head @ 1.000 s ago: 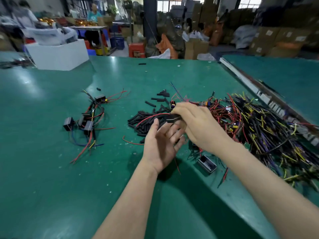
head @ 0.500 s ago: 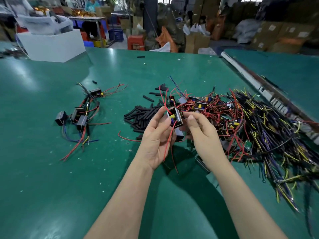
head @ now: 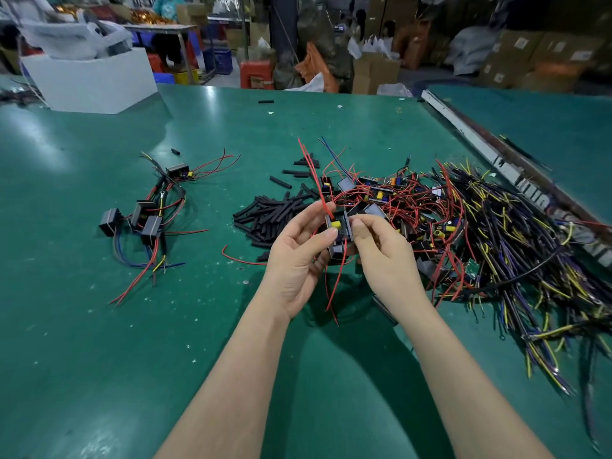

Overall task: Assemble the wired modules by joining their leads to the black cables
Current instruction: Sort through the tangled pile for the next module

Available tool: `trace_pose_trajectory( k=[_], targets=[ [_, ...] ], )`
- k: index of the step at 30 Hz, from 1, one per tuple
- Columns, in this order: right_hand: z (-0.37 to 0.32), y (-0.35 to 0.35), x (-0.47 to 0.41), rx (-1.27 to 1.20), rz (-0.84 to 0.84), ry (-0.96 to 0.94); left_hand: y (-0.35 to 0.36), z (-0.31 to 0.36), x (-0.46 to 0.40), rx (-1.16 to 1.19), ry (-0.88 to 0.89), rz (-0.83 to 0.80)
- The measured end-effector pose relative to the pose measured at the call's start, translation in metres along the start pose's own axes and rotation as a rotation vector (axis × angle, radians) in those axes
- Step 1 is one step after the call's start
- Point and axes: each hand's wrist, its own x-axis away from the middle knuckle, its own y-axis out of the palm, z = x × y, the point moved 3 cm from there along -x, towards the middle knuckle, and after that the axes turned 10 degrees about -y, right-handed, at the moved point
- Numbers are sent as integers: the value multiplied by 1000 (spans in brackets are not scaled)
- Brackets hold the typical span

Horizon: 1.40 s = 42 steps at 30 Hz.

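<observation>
- Two hands hold one module (head: 338, 231) up off the table (head: 82, 326), near the middle of the view, likely so its loose leads hang free and can be sorted.
- Left hand (head: 298, 253) grips the module from the left, thumb on its yellow part, fingers curled behind; a red lead (head: 314, 175) sticks up past the fingertips.
- Right hand (head: 381, 250) pinches the module's right edge, seemingly to steady or turn it.
- More red leads dangle below, between the wrists.
- Unjoined modules (head: 381, 193) lie heaped just behind the hands, within easy reach.
- Black cables (head: 516, 246) are piled to the right, touching that heap.
- Sleeves (head: 271, 213), short black tubes, lie just left of the hands, probably for covering joints.
- Finished modules (head: 145, 217) sit well apart on the left, kept away from the raw stock.
</observation>
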Motion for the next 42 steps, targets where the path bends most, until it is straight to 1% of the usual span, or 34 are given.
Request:
trace_pose_trajectory(
  k=[5,11,14,17,21,25,34,39,42],
  targets=[
    [0,0,0,38,3,-11,-1,-1,0,-50,-8,28],
    [-3,-1,0,62,11,-38,1,-3,1,-26,-38,31],
    [-2,4,1,122,4,-40,-1,-3,2,-59,-74,39],
    [-2,9,4,169,-26,-43,-2,-2,3,-62,-74,42],
    [-5,14,6,163,-86,-59,-4,-1,2,-76,-46,43],
    [-6,15,6,159,-111,-60,-3,-1,2,-79,-13,23],
    [-6,14,6,193,-91,-40,-1,-1,3,-133,-10,-16],
    [-5,15,7,194,-117,-30,-2,-2,2,-120,-5,19],
    [-3,15,7,151,-94,-17,-4,-3,1,-120,-6,56]
  ],
)
